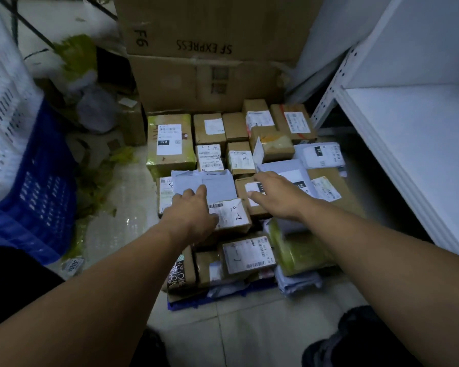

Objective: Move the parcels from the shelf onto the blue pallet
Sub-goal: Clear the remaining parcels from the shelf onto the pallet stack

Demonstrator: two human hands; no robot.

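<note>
Several parcels lie packed together on the blue pallet, of which only the front edge shows. My left hand rests with straight fingers on a grey mailer bag and on the small box marked "2-3". My right hand lies flat, fingers spread, on a brown box with a white label. Neither hand grips anything. The white shelf at the right has a bare board.
Two large cardboard boxes are stacked behind the pallet. A blue crate under a white crate stands at the left. Green wrapping and loose rubbish litter the floor left of the pallet. Tiled floor lies in front.
</note>
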